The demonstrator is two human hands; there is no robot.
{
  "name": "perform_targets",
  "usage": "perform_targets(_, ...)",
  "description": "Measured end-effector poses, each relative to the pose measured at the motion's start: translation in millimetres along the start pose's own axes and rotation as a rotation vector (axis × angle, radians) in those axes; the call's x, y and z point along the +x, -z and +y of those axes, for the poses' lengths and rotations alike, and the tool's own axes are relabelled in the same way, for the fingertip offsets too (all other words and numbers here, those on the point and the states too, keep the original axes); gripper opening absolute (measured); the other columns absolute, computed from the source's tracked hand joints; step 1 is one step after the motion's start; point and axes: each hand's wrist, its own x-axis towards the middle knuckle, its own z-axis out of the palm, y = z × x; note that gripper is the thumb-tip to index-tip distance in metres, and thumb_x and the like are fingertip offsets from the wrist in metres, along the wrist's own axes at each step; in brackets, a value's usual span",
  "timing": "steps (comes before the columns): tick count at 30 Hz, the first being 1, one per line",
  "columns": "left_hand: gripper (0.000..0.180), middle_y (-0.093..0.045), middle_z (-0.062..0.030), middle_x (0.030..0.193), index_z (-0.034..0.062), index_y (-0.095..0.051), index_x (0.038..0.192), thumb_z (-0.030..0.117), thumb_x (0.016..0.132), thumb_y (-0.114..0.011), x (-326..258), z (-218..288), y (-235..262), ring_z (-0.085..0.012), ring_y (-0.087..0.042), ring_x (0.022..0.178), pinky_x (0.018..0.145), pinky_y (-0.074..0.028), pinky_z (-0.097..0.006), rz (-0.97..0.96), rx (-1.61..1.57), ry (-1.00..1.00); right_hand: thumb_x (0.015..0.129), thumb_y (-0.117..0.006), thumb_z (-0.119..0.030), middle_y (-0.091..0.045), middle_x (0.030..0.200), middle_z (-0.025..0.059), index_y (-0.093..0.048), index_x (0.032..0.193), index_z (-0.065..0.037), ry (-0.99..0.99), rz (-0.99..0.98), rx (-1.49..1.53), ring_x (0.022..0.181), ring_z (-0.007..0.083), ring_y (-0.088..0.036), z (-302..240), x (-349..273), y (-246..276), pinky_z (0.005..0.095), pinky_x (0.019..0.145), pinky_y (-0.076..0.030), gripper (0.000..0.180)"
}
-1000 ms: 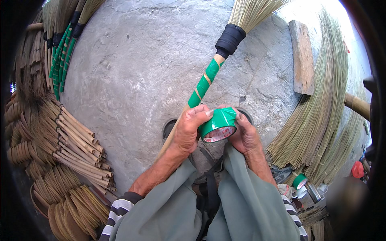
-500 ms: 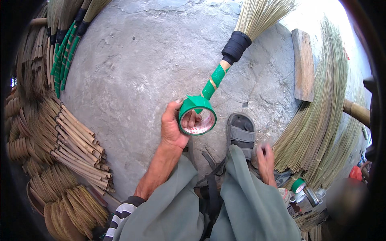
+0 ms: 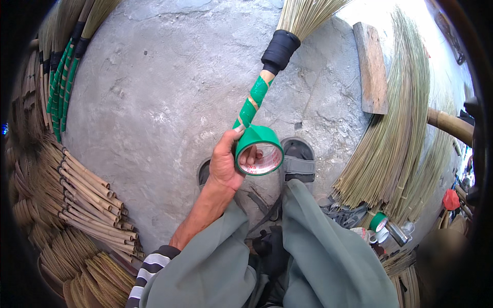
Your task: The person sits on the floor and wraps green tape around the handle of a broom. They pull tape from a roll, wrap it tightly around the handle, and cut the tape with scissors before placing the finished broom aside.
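Observation:
My left hand point(image 3: 226, 164) is closed around the lower end of a broom. A roll of green tape point(image 3: 260, 134) hangs at the same spot, and my curled fingers show through its open core. My thumb presses where the tape meets the handle. Green tape winds in a spiral up the broom handle point(image 3: 249, 109), with slits of bare pale cane between the turns. Farther up, a black wrapped collar point(image 3: 281, 51) binds the fanned straw bristles point(image 3: 310, 15), which point away from me. My right hand is out of view.
Cane-handled bundles point(image 3: 97, 205) lie at the left, below brooms with green-striped handles point(image 3: 60, 87). On the right are a wooden plank point(image 3: 372, 69), long loose straw point(image 3: 393, 128) and a bamboo pole point(image 3: 449, 122). Another green tape roll point(image 3: 378, 222) sits beside a metal cylinder point(image 3: 398, 235).
My right hand has left the view from beside my right knee. The broom, tape roll and left hand keep their grip, while the surroundings have shifted left and slightly up in the picture.

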Motion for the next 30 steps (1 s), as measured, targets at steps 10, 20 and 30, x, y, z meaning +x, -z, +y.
perform_targets(10, 0.039, -0.048, -0.0028, 0.052, 0.0123, -0.060, 0.068, 0.033, 0.101, -0.064, -49.9, 11.4, 17.6, -0.0203, -0.054, 0.054, 0.079, -0.054, -0.042, -0.008, -0.020, -0.104, 0.110, -0.058, -0.039, -0.075, 0.096, 0.0191, -0.065, 0.119, 0.007, 0.446, -0.221, 0.082, 0.085, 0.0279, -0.072, -138.9, 8.6, -23.7, 0.0417, 0.082, -0.058, 0.047)
perform_targets(20, 0.036, -0.051, -0.0028, 0.053, 0.0117, -0.063, 0.073, 0.035, 0.101, -0.066, -81.3, 23.1, 27.2, -0.0198, -0.053, 0.050, 0.070, -0.056, -0.042, -0.028, -0.079, -0.148, 0.111, -0.055, -0.046, -0.076, 0.100, 0.0230, -0.065, 0.127, 0.009, 0.765, -0.756, 0.233, 0.087, 0.0313, -0.075, -320.4, -52.5, 70.0, 0.0432, 0.085, -0.060, 0.059)
perform_targets(30, 0.037, -0.055, -0.0030, 0.054, 0.0128, -0.065, 0.077, 0.038, 0.105, -0.064, -67.2, 10.7, 53.5, -0.0189, -0.057, 0.053, 0.067, -0.054, -0.041, -0.149, -0.141, -0.062, 0.112, -0.056, -0.033, -0.075, 0.083, 0.0159, -0.070, 0.121, 0.008, 0.515, -0.652, 0.100, 0.081, 0.0272, -0.076, -309.3, -54.8, 77.4, 0.0386, 0.079, -0.060, 0.045)
